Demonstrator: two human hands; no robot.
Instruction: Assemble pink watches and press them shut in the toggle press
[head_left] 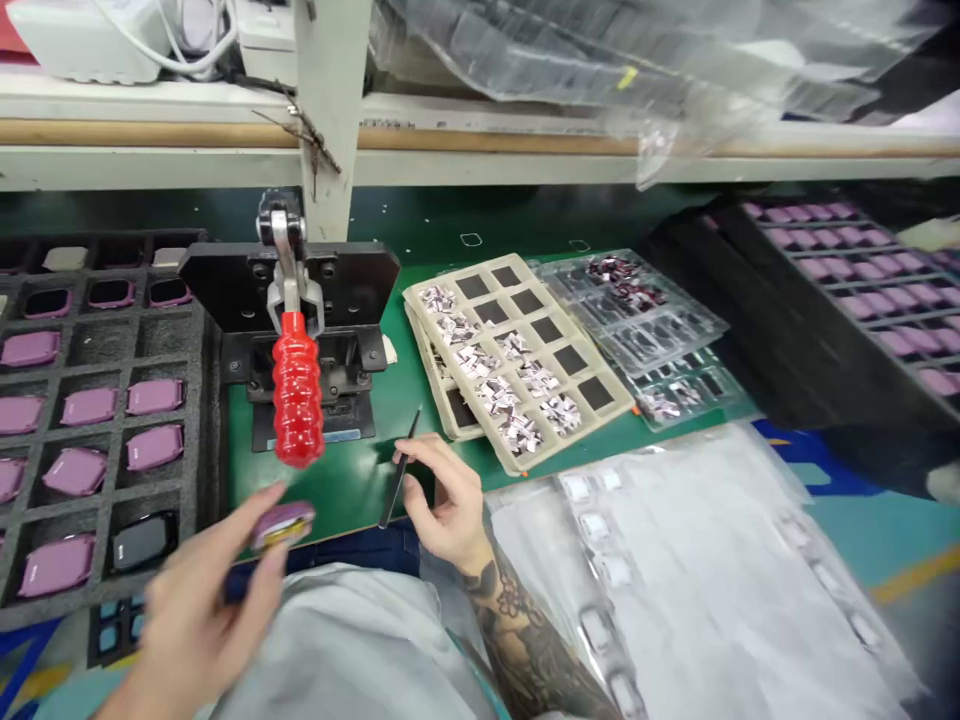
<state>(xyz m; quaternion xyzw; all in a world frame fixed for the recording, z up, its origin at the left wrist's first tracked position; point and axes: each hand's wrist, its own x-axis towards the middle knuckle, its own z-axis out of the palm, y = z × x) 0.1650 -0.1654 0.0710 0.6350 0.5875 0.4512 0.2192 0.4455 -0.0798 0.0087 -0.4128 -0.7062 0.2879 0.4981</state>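
My left hand [206, 600] grips a small purple watch case [283, 525] between thumb and fingers, over the front edge of the green bench. My right hand [446, 500] is closed on dark tweezers [400, 475], its thumb and fingertips near their middle. Just beyond both hands stands a black toggle-clamp fixture [341, 345] with its ribbed red handle [298, 390] pointing towards me. On the left, a grey foam tray [206, 400] holds several purple watch cases [88, 407] and one black case [145, 542] in its pockets.
A beige compartment tray [517, 465] with small shiny pieces lies right of the fixture. Clear plastic trays [645, 320] sit beyond it. Plastic sheeting [697, 560] covers the right front. A rack of purple parts [862, 260] stands far right. A shelf [480, 165] crosses above the bench.
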